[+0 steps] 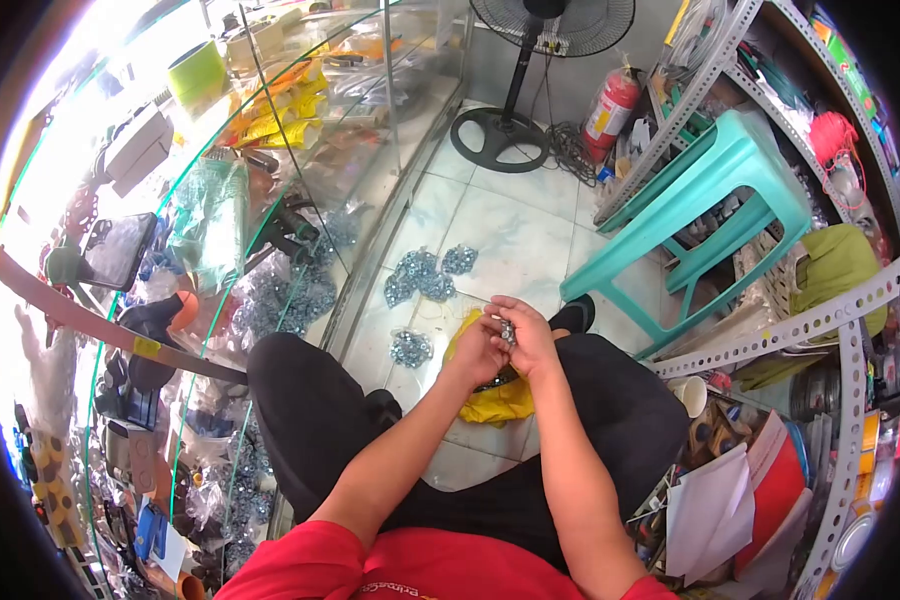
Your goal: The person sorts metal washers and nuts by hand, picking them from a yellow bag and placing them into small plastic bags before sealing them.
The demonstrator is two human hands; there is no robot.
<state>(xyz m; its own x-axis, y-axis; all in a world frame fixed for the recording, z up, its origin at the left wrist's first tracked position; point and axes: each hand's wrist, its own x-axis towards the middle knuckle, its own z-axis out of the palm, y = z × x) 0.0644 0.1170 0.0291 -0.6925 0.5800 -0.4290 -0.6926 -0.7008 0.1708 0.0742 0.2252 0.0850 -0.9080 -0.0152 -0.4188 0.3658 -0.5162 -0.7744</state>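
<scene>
Small, silvery metal pieces [508,333] sit in the cupped right hand [532,335], its fingers curled around them. The left hand [478,350] meets it, fingertips at the pieces (I can't tell its grip). Handling them seems to call for a steady cup over the crinkled yellow plastic bag [500,402]. Bluish-silver metal clusters [415,278] lie ahead on white tiled floor [510,230], between 2 edges: glass display case [398,205] left, teal plastic stool [745,165] right.
</scene>
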